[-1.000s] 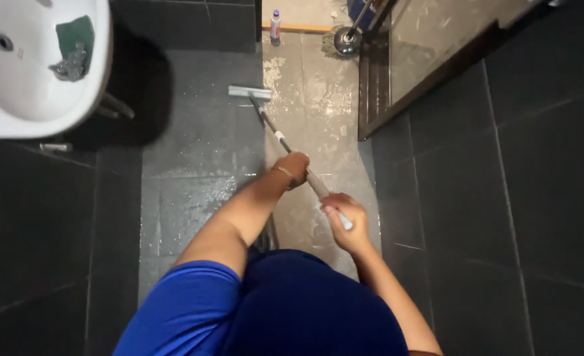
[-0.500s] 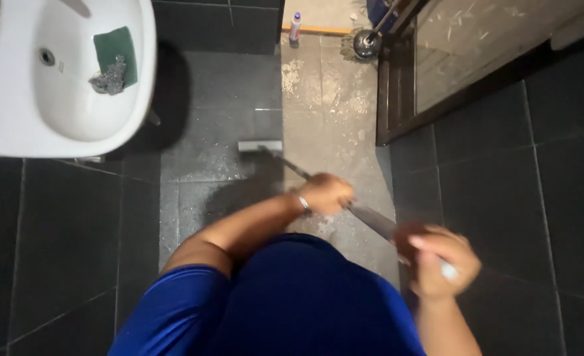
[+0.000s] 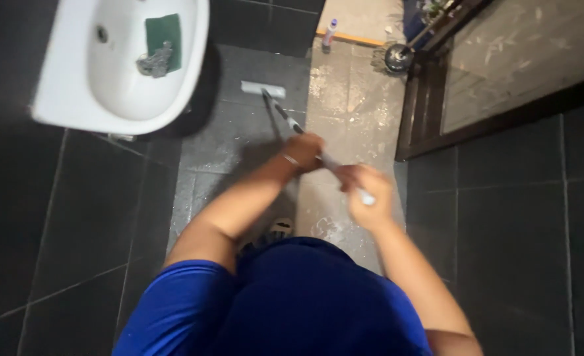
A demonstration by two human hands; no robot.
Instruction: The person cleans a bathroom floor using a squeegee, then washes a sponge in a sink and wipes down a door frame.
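I look down at a long-handled floor scrubber [image 3: 280, 111]; its flat grey head [image 3: 263, 88] rests on the dark floor tiles ahead of me. My left hand [image 3: 303, 151] grips the handle partway down. My right hand [image 3: 366, 196] is closed around the handle's upper end, close to my body. A bracelet sits on my left wrist. Both hands are motion-blurred. My blue shirt fills the lower middle of the view.
A white washbasin [image 3: 74, 99] at upper left holds a green sponge [image 3: 162, 33] and a steel scourer [image 3: 152, 64]. A dark-framed door [image 3: 430, 118] stands at right. A small bottle [image 3: 329, 33] and a round metal object [image 3: 397, 57] lie beyond a pale, soapy floor strip [image 3: 344, 99].
The scrubber head has been pushed forward, away from me, after being pulled in. My right hand moved up and left, closer to my left hand. The view shifted so the basin moved right.
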